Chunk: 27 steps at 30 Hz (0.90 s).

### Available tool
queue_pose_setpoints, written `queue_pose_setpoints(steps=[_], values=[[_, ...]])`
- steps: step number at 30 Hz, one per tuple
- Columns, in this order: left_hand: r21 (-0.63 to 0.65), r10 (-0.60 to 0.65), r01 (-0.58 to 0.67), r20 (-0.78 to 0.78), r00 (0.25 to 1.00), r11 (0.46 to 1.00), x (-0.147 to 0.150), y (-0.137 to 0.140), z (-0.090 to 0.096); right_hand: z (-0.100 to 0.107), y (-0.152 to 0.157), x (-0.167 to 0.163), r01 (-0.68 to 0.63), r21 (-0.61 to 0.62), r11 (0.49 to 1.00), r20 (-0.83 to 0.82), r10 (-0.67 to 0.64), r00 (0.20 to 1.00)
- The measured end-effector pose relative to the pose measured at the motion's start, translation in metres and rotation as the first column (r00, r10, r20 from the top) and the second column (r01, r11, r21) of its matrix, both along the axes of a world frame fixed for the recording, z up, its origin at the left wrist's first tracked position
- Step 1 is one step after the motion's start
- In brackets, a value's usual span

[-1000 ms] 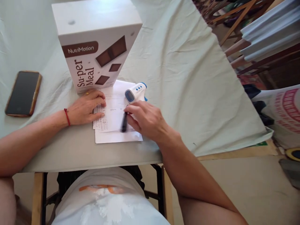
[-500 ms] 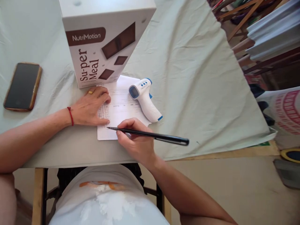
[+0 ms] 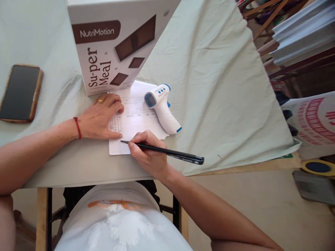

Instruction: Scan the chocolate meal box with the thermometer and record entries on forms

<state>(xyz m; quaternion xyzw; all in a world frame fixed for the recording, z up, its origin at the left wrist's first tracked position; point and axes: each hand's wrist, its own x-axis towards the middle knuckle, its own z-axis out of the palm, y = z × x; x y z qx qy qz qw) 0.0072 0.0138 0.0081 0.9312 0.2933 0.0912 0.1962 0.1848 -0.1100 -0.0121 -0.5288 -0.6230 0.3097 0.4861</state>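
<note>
My right hand point(image 3: 148, 153) grips a black pen point(image 3: 170, 152), its tip at the paper near the lower left part. The paper sheets point(image 3: 136, 122) carry dense handwriting along the left side and faint printed lines. My left hand point(image 3: 101, 116) rests on the left edge of the paper, fingers spread and slightly bent, with a ring and a red string bracelet. A white and blue infrared thermometer point(image 3: 163, 109) lies on the right part of the paper. Just beyond my left hand stands a white and brown NutriMotion box point(image 3: 104, 45), covering the paper's far left corner.
A phone point(image 3: 21, 93) in a brown-edged case lies at the left on the pale tablecloth point(image 3: 209, 87). Off the table's right edge are a white bag with red print point(image 3: 314, 120), pleated white cloth point(image 3: 303, 33), and a grey object point(image 3: 312, 186) on the floor.
The pen tip has shifted very slightly along the paper, and the pen's back end has swung a little toward the left. My left hand stays in place; the camera view has moved slightly.
</note>
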Motion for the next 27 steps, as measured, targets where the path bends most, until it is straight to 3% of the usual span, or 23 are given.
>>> queue_pose_setpoints(steps=[14,27], values=[[-0.003,-0.021,0.021,0.029,0.999,1.000,0.0001,0.0021,-0.0024,-0.0005,-0.0007,-0.0027,0.006,0.036,0.999,0.057,-0.008,0.998],[-0.008,-0.019,0.019,0.040,0.999,1.000,-0.0011,0.0025,-0.0021,0.0015,-0.0005,-0.0008,0.000,-0.011,1.000,0.045,0.001,0.999]])
